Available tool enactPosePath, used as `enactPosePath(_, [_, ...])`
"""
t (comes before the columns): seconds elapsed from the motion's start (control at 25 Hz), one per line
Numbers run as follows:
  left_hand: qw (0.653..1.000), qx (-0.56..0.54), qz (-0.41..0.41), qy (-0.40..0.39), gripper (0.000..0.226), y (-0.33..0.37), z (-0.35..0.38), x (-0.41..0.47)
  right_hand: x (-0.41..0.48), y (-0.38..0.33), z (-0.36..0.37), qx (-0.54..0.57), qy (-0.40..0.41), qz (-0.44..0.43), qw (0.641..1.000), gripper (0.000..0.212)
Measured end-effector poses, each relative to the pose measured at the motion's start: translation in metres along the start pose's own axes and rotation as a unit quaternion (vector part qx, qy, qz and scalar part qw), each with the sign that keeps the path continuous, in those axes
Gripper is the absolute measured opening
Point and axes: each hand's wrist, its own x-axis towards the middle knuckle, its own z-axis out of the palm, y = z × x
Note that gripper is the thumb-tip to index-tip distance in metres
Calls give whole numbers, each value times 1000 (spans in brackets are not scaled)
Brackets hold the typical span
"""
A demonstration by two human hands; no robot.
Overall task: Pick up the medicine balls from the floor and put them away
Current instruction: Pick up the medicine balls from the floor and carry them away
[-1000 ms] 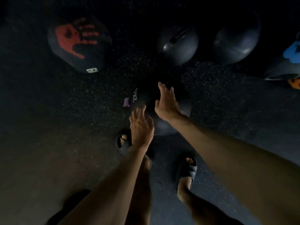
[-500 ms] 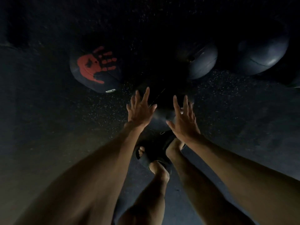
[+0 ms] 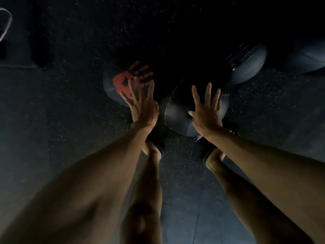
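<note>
A dark medicine ball (image 3: 177,113) lies on the floor just ahead of my feet. My right hand (image 3: 206,110) is spread with straight fingers over its right side. My left hand (image 3: 142,104), fingers also straight, hovers at the ball's left edge, overlapping a second dark ball marked with a red handprint (image 3: 121,81). Neither hand grips anything. Two more dark balls sit further back, one with a ribbed band (image 3: 248,66) and one at the right edge (image 3: 306,57).
The speckled rubber floor (image 3: 70,120) stretches dark on all sides. My two feet in dark slides (image 3: 158,147) stand right behind the near ball. A pale looped cord (image 3: 7,23) lies at the far left.
Both hands have reached further forward and spread wider around the near ball. The view has shifted, so the handprint ball and the rear balls sit closer and more to the right.
</note>
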Motion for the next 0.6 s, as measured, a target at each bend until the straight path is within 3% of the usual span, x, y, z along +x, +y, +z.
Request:
enactPosePath(0.16, [993,89,66,-51,100,-59,3,29,-8,-7,17,13,55,10,998,91])
enactPosePath(0.32, [988,118,92,-21,91,-93,-14,68,4,-35,26,-1,103,8,995,82])
enactPosePath(0.4, [992,95,78,-26,84,-107,-32,100,25,-59,25,-5,112,15,994,77])
enactPosePath(0.52, [1000,-6,-18,-1,68,-114,-69,152,82,-110,-1,15,96,34,995,69])
enactPosePath(0.6, [998,-49,-20,32,64,-112,-88,175,121,-138,-33,47,114,42,991,64])
